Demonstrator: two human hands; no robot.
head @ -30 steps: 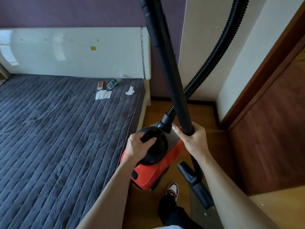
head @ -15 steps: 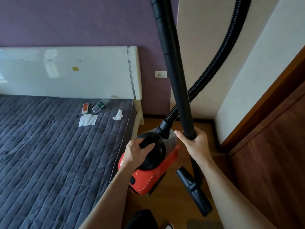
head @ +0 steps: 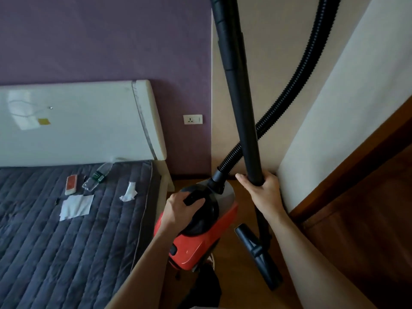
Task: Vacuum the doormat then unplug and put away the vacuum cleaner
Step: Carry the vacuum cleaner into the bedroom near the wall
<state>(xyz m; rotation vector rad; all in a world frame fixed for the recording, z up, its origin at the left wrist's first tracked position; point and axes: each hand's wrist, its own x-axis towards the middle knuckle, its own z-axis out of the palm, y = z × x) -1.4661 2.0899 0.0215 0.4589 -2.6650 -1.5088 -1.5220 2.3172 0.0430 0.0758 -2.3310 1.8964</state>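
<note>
Carried toward the corner beside the bed point(head: 73, 241): red canister vacuum point(head: 201, 239) off the floor, nearer the wall socket point(head: 192, 119) than a second ago. Left hand point(head: 181, 207) closed around the black carry handle; right hand point(head: 264, 189) wrapped around the upright wand point(head: 239, 97). No cord or doormat visible; likely the putting-away stage.

Head-worn view, forward and down, close over both forearms.

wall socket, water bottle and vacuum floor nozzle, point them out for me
wall socket point(head: 192, 119), head view, on the middle of its white faceplate
water bottle point(head: 97, 176), head view, on the green label around its body
floor nozzle point(head: 256, 250), head view, on the black head near its joint with the tube
</note>
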